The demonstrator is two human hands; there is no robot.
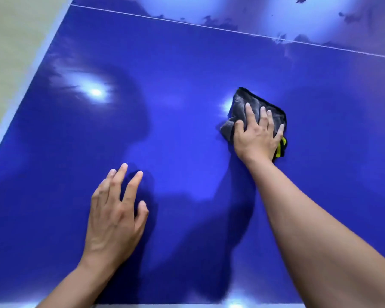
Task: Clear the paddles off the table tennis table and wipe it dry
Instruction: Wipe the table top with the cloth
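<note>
From the head camera, the blue table (187, 63) fills nearly the whole view, its glossy top throwing back bright spots of light. The right hand (257, 138) lies palm down on a grey cloth (242, 101), fingers straight and spread, pressing it flat against the table right of centre. The cloth is bunched and folded under the palm, with a dark hem and a yellow tag (280, 147) showing just beside the little finger. The left hand (113, 218) is opened wide and holds nothing, palm down over the near left part of the table, fingers fanned out with their shadow just beside them; whether it touches the surface cannot be told. A thin white line (209, 26) crosses the far part of the table, and beyond it dark blotches (220, 21) break up a pale glare. A pale floor (13, 30) shows past the table's left edge.
</note>
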